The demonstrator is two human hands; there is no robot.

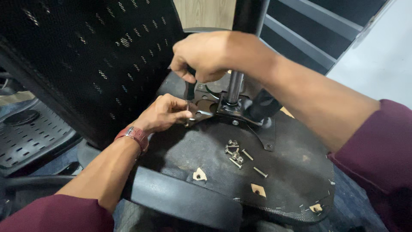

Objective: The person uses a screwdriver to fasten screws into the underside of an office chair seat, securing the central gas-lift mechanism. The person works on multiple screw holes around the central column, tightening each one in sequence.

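— Gray floor fills the upper right of the frame, with dark shelves beside it. What is in the middle?

— An office chair turned upside down. Its seat bottom (292, 172) is black and fuzzy and fills the lower middle and right. The mesh chair back (86, 56) is big and black in the upper left.

— What are the hands doing?

— The right hand (204, 56) is up top in the middle. It is closed in a fist around the black handle of a screwdriver (189, 88). The tool points straight down.

— And the other one?

— The left hand (165, 114) is just below it, left of the middle. Its fingers are pinched together right at the tip of the tool, on the edge of the metal plate (206, 109). I cannot tell if a screw is between the fingers; it is too small to see. A reddish watch strap (136, 135) is on that wrist, and both arms have dark red sleeves.

— Where is the plate?

— It sits on the seat bottom, in the middle of the frame. A shiny metal pole (234, 88) stands up from it, just to the right of the tool.

— Anything else lying there?

— Yes, a little pile of silver bolts (236, 154) lies loose on the seat bottom, below the plate. One bolt lies a bit apart, lower right of the pile. A black armrest (184, 197) runs along the bottom of the frame.
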